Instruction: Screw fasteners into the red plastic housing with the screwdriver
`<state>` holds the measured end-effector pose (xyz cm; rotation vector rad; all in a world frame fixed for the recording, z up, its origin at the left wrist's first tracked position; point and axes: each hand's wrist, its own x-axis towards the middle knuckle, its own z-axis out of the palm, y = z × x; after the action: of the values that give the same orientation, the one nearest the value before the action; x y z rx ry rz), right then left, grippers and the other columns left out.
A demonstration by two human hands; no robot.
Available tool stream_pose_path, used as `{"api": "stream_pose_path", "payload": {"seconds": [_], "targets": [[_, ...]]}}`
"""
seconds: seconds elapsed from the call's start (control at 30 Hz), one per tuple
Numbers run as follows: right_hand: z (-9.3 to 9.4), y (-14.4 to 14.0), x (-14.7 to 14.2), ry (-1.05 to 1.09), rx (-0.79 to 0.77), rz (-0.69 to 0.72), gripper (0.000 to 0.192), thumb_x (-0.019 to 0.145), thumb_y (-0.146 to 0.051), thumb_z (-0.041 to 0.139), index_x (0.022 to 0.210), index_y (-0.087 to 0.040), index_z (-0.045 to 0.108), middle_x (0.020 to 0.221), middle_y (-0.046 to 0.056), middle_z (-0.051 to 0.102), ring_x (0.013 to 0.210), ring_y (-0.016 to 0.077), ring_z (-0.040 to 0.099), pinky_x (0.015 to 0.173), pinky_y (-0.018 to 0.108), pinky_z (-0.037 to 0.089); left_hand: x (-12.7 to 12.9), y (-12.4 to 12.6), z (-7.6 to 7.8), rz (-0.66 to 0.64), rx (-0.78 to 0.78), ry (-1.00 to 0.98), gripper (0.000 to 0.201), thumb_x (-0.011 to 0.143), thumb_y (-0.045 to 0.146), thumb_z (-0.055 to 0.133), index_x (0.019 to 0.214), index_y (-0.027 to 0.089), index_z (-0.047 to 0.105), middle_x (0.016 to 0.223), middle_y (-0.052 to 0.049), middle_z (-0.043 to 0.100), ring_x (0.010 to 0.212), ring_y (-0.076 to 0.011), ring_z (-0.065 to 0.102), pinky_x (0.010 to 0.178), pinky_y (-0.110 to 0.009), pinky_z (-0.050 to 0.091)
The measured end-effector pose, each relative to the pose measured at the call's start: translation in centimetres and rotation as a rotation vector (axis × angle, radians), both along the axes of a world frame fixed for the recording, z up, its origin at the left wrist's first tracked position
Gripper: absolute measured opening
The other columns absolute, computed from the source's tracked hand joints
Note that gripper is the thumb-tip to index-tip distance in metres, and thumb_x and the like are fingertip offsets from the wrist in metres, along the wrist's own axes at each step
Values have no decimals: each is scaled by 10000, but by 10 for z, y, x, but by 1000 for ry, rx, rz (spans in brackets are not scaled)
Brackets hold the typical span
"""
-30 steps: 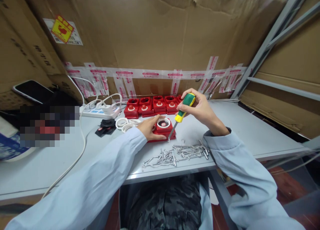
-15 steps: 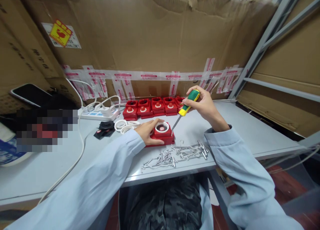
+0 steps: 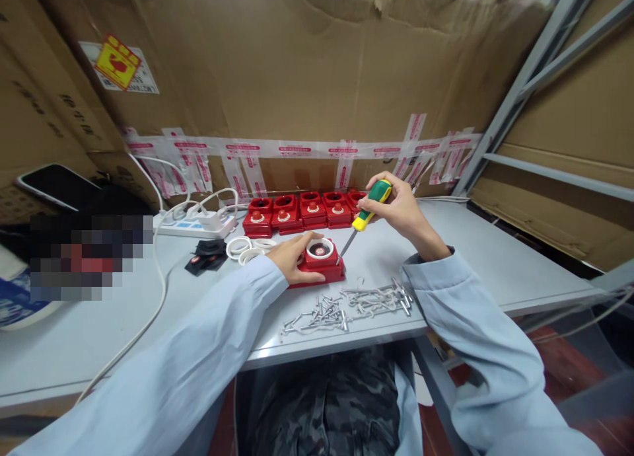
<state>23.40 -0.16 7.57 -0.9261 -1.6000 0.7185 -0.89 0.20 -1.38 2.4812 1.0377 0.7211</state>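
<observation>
A red alarm-like box (image 3: 331,266) with a white ring (image 3: 320,249) round its dark centre lies on the table. My left hand (image 3: 293,261) grips it from the left, thumb along the front and fingers over the back. In my right hand (image 3: 393,205) is a screwdriver (image 3: 372,206) with a green and yellow handle, held tilted. Its tip meets the box's right edge; whether a screw is under it is too small to tell. Loose metal screws (image 3: 324,312) and pale hook-like metal pieces (image 3: 379,300) lie in front of the box.
Several similar red boxes (image 3: 313,209) stand in a row at the back. White rings (image 3: 240,248) and black pieces (image 3: 205,256) lie left of my left hand. Behind them sits a power strip (image 3: 195,226) with cables. Cardboard (image 3: 307,79) walls the back; a metal frame (image 3: 525,86) rises at right.
The screwdriver and my right hand have shifted very slightly left. My left hand keeps its hold on the red box, and the loose parts lie as before.
</observation>
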Motion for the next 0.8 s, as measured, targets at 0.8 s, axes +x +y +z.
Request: {"api": "stream_pose_path", "payload": {"seconds": [0.8], "targets": [[-6,-3,-6,-100,59,38,342,603,-265,741,845,-207,506,663,-48,496,566,113,543,450,244,527,2,-3,4,5,-5,7,783,595,558,719,1235,214,428,1204,-117,584,1034,-289,596,902,-407,454]]}}
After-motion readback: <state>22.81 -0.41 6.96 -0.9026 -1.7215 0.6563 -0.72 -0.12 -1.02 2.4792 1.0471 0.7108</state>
